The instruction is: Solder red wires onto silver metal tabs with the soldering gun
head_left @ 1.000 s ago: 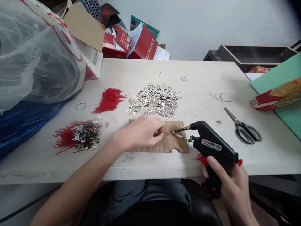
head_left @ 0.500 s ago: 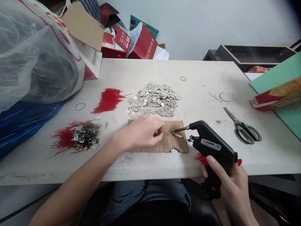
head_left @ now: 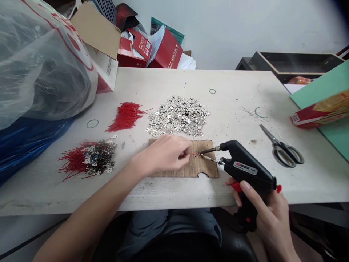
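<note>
My left hand [head_left: 170, 153] is closed above a piece of corrugated cardboard [head_left: 207, 167], its fingertips pinching a short red wire [head_left: 194, 154]. The wire's far end meets the tip of a black soldering gun [head_left: 244, 163] over the cardboard. My right hand [head_left: 268, 207] is wrapped round the gun's handle, with a finger at the red trigger. A heap of small silver metal tabs [head_left: 180, 116] lies behind the cardboard. Left of it is a bundle of red wires [head_left: 125, 116]. Red wires with metal tabs on their ends [head_left: 89, 158] form a pile at the front left.
Black-handled scissors [head_left: 283, 147] lie on the white table [head_left: 174, 194] at the right. Plastic bags [head_left: 49, 65] bulge over the left side. Red boxes [head_left: 169, 51] stand behind the table, and a red and yellow box [head_left: 321, 111] is at the far right.
</note>
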{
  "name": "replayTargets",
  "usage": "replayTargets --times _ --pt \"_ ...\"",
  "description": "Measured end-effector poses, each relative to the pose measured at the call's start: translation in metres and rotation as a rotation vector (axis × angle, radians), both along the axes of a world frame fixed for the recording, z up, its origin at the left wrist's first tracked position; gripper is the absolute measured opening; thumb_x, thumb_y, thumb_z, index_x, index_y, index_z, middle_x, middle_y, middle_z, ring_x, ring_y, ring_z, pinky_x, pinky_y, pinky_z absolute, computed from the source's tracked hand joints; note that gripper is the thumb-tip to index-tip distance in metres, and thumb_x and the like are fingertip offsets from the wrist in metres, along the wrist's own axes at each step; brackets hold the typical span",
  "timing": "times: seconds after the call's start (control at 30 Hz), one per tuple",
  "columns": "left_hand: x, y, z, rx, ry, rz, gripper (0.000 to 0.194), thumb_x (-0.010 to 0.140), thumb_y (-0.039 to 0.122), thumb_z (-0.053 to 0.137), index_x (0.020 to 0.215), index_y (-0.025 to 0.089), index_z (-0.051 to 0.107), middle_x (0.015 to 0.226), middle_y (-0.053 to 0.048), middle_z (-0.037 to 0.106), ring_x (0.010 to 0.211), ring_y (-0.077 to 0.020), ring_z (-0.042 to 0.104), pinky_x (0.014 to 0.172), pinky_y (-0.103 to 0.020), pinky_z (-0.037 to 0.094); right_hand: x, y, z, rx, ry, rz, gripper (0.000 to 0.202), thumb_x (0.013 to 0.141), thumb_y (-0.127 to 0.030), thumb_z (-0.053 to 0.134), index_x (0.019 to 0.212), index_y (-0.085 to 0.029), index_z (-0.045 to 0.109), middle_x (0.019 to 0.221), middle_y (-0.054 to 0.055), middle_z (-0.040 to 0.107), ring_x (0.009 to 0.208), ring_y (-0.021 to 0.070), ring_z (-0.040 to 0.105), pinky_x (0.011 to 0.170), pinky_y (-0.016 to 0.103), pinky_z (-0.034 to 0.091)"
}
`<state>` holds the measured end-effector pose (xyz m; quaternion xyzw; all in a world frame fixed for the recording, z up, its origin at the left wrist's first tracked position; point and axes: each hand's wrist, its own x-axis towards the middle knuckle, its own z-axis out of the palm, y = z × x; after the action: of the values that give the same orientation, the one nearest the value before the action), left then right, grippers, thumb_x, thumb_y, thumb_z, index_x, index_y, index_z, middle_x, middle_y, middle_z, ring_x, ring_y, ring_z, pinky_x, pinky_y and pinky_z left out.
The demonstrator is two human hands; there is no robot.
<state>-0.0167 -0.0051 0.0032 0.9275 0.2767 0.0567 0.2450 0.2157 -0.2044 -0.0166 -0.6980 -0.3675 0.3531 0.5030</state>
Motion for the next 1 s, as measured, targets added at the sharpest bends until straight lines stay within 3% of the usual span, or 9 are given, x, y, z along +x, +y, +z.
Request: replayTargets --times 0.23,0.43,0.63,0.83,1.0 --pt "0.0005 0.0005 -0.0002 0.008 0.003 -0.007 0.022 0.098 0.018 0.060 0.078 0.020 0.052 0.076 0.000 0.066 0.065 -0.0133 0.052 0.060 -0.031 0.033 0.0013 -0.0041 -0.0049 0.010 0.021 -0.005 0.030 0.105 -0.048 0.076 0.106 -0.019 0.080 0.096 0.011 0.081 0.058 0.0179 0.057 0.053 0.034 0.044" --pt "0.0011 -0.0001 0.0031 -0.018 -0.003 -0.001 0.022 0.096 0.014 0.061 0.078 0.020 0.052 0.077 0.000 0.067 0.066 -0.0131 0.053 0.061 -0.031 0.034 -0.0007 -0.0046 0.0000 -0.035 0.011 -0.031 0.034 0.104 -0.052 0.077 0.104 -0.018 0.083 0.085 0.008 0.074 0.059 0.0162 0.054 0.051 0.032 0.040" --pt "0.0002 0.0000 0.0019 -0.008 -0.013 -0.011 0.025 0.096 0.014 0.061 0.076 0.021 0.048 0.074 0.001 0.063 0.064 -0.0135 0.052 0.060 -0.031 0.034 -0.0014 -0.0029 -0.0001 0.012 -0.007 -0.025 0.030 0.105 -0.049 0.077 0.102 -0.019 0.083 0.084 0.006 0.075 0.056 0.0153 0.056 0.056 0.034 0.044" --pt "-0.0002 0.0013 0.0020 -0.028 -0.016 -0.007 0.025 0.096 0.014 0.062 0.075 0.021 0.049 0.074 0.001 0.063 0.064 -0.0134 0.052 0.060 -0.031 0.035 -0.0001 -0.0042 -0.0002 -0.031 -0.024 -0.010 0.033 0.105 -0.051 0.075 0.105 -0.020 0.083 0.099 0.010 0.081 0.058 0.0157 0.056 0.056 0.034 0.043" --pt "-0.0016 0.0033 0.0033 -0.051 -0.013 0.000 0.021 0.098 0.017 0.062 0.079 0.020 0.054 0.078 -0.001 0.066 0.067 -0.0138 0.053 0.061 -0.032 0.034 -0.0010 -0.0030 0.0012 -0.019 -0.025 -0.013 0.034 0.105 -0.052 0.076 0.102 -0.019 0.082 0.096 0.009 0.080 0.057 0.0148 0.055 0.055 0.034 0.042"
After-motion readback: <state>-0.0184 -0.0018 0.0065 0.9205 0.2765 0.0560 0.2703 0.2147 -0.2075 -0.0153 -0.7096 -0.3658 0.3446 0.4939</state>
